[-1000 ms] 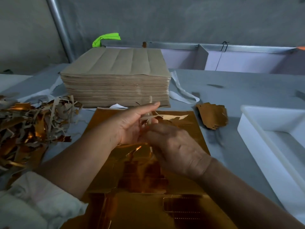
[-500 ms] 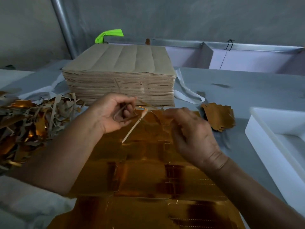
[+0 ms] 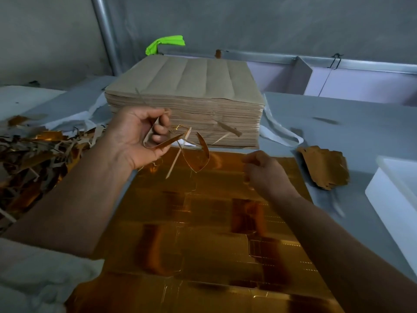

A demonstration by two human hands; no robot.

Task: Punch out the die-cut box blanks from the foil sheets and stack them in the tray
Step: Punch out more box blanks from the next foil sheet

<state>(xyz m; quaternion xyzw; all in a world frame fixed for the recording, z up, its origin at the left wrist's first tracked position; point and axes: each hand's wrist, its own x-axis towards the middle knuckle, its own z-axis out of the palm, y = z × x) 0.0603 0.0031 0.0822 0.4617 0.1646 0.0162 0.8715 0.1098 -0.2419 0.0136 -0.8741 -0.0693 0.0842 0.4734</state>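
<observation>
A grey counter [image 3: 338,114] is seen, on which a tall stack of brown sheets [image 3: 191,75] is set at the back. Just in front of it a single foil sheet [image 3: 203,256] is laid flat, gold face up. Its long axis is judged to run from the person straight toward the stack, with the far short edge close to the stack's foot. A white tray [image 3: 383,184] is placed at the right edge of the view, and a scrap heap [image 3: 33,154] is spread on the left. A small pile of blanks [image 3: 325,168] is left on the counter between the sheet and the tray, not in it. A second ago both hands were closed together over the far edge of the sheet. Now the left hand [image 3: 133,134] is raised toward the left, with curling waste strips [image 3: 196,159] gripped in its fingers and trailed to the right. The right hand [image 3: 264,172] has been shifted to the far right part of the sheet, fingers curled; whether anything is pinched there cannot be told from the blur. The edge trim is thus judged to be torn free and due for the heap, while the blanks in this sheet are not yet pressed out.
</observation>
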